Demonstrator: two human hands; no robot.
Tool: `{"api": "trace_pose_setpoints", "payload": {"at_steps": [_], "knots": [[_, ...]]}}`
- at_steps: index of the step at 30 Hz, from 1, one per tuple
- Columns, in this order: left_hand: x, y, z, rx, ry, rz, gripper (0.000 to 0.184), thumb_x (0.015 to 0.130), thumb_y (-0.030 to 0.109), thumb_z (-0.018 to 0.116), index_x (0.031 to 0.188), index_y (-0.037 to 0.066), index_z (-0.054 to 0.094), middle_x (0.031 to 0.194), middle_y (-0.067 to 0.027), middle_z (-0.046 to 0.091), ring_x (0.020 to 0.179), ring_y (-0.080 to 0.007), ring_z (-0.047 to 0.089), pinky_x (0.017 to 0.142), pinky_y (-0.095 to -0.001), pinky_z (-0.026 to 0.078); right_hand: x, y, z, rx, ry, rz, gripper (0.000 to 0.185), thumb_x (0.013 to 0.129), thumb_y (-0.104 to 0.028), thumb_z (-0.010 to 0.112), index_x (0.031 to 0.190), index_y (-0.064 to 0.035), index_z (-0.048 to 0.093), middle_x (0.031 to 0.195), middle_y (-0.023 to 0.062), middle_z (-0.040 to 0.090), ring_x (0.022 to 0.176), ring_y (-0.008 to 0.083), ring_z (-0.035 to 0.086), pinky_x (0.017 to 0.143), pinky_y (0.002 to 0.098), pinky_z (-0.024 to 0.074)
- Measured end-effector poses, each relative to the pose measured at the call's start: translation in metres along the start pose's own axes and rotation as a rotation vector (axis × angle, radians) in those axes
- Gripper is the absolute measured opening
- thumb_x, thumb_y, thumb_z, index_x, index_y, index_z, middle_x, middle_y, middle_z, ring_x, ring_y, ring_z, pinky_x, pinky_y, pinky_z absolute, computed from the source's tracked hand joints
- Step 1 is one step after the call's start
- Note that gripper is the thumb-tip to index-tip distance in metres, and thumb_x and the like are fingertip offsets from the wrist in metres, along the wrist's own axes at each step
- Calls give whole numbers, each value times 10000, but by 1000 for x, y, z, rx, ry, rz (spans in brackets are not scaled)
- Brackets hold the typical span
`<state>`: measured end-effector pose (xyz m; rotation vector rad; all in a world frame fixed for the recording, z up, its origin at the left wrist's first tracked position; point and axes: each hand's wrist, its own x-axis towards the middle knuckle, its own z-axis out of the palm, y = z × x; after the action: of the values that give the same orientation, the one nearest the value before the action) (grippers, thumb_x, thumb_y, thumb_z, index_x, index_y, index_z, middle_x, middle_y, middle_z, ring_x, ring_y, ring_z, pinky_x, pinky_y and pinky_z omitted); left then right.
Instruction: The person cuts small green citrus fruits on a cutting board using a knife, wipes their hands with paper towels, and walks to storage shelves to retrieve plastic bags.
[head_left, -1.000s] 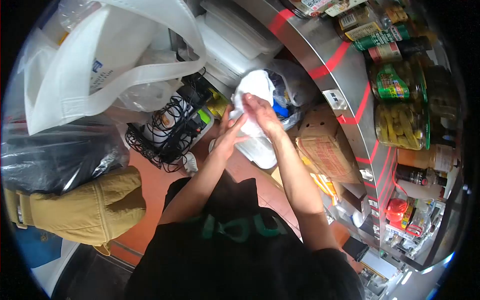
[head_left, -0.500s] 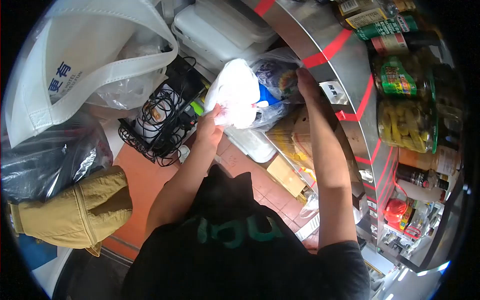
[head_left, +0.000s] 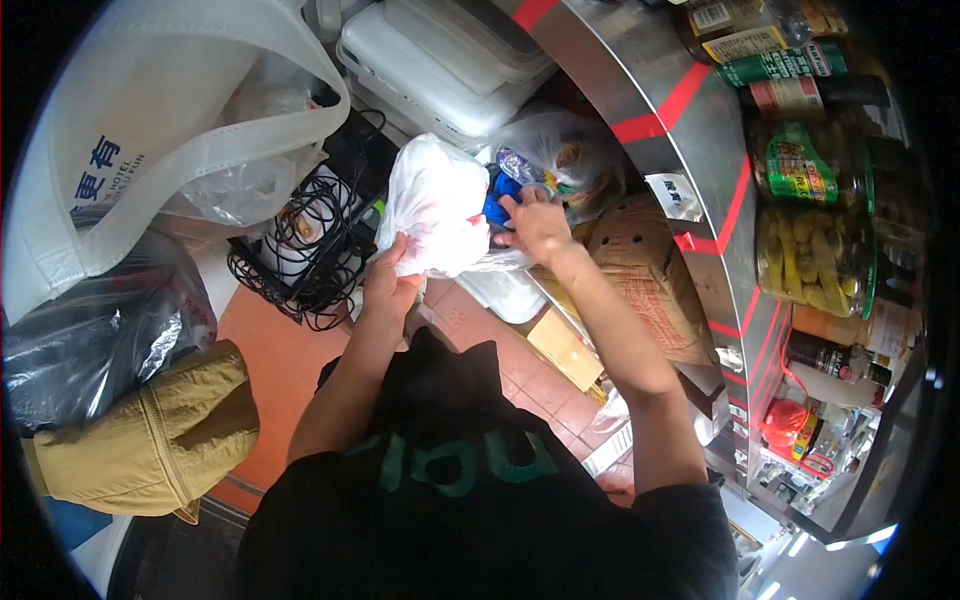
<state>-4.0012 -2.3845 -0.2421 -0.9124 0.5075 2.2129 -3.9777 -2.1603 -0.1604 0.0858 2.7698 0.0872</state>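
Note:
A bulging white plastic bag (head_left: pixel 435 205) is pinched at its lower left edge by my left hand (head_left: pixel 392 283), thumb on top. To its right, my right hand (head_left: pixel 537 222) reaches with bent, spread fingers onto a blue item (head_left: pixel 500 197) in the opening of a clear plastic bag (head_left: pixel 580 150). Colourful packets show through the clear bag. Whether the right fingers grip the blue item is hard to tell.
Black cables (head_left: pixel 310 255) lie in a box at left, below a large white tote bag (head_left: pixel 200 60). Plastic containers (head_left: pixel 430 70) stand behind. A cardboard box (head_left: pixel 640 280) is under the steel shelf (head_left: pixel 690 150), which holds jars (head_left: pixel 810 255). A tan bag (head_left: pixel 160 430) lies lower left.
Both hands first met around the white bundle. My right hand then went to the clear bag's far right edge and has come back left onto the blue item. My left hand keeps the white bag.

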Motion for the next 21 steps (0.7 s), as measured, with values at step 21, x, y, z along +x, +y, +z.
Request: {"api": "trace_pose_setpoints", "payload": {"at_steps": [21], "knots": [[-16, -15, -10, 231, -62, 148, 345, 891, 75, 524, 1212, -25, 446, 1148, -119, 543, 1040, -225, 547, 916, -387, 458, 146, 46, 94, 152, -190, -159, 317, 837, -272, 438, 964, -74, 652, 1029, 175, 616, 909, 322, 601, 828, 405, 448]]}}
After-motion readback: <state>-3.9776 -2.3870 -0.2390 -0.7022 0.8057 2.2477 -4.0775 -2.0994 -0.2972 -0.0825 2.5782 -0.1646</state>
